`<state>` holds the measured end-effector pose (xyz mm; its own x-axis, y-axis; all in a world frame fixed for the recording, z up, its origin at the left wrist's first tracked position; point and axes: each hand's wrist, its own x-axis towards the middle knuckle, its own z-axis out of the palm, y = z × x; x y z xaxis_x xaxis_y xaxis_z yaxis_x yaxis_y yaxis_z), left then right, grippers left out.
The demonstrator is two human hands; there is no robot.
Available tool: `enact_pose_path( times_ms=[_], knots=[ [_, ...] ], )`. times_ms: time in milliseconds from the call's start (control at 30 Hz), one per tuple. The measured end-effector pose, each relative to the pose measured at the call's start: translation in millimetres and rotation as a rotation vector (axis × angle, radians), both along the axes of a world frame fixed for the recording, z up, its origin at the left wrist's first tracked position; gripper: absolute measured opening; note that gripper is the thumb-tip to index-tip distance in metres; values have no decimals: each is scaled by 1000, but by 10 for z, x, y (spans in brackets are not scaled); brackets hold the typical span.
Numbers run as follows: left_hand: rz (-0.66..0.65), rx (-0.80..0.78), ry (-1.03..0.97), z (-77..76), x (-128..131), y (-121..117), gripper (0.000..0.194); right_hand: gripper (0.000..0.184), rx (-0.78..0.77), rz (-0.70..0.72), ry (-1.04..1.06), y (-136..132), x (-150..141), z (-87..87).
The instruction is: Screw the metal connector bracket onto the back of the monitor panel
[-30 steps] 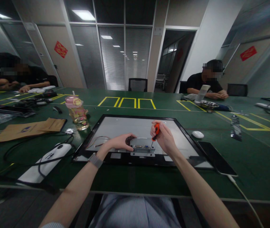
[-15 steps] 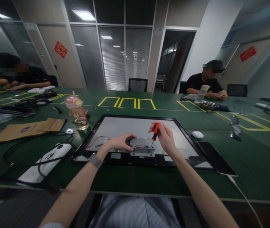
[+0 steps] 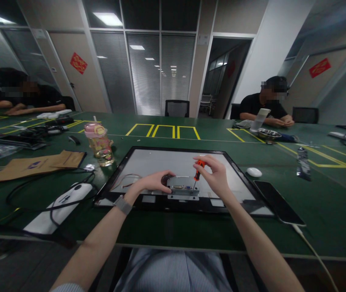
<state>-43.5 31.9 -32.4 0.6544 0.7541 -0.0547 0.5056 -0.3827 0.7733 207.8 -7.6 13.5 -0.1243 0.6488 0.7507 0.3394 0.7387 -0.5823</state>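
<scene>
A flat display panel [image 3: 148, 160] with a black frame lies on the table in front of me, pale back upward. At its near edge sits a metal bracket [image 3: 183, 196] with connector ports along it. My left hand [image 3: 153, 182] is curved round the bracket's left end, thumb at the near side; a dark part shows between thumb and fingers. In my right hand [image 3: 217, 172] is an orange and black screwdriver [image 3: 197, 172], pinched by the handle. Its shaft points down, with the tip at the right part of the bracket.
Left of the panel are a pink-lidded bottle [image 3: 99, 144], a brown paper envelope [image 3: 35, 165] and a white power strip [image 3: 59, 209] with black cables. To the right lie a white earbud case [image 3: 254, 172] and a phone [image 3: 279, 202] on a cable. People sit across the table.
My right hand has shifted its fingers on the screwdriver handle, and the hand has turned slightly to the right. The tip stays at the bracket. My left hand has not visibly moved.
</scene>
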Motion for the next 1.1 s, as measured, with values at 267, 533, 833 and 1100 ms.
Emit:
enact_pose_path(
  times_ms=[267,533,833,1100],
  knots=[
    [8,7,-5,4,16,-1,65,33,55,83,-13,-52,-53,-43],
    [-3,-4,3,-9,7,13,67,8,121,-206,47,-21,-80,-73],
    [5,18,6,-24,-6,23,66,16,-103,46,339,-27,-133,-145],
    [2,14,-1,-37,-3,29,66,28,22,4,224,-19,-112,-175]
  ],
)
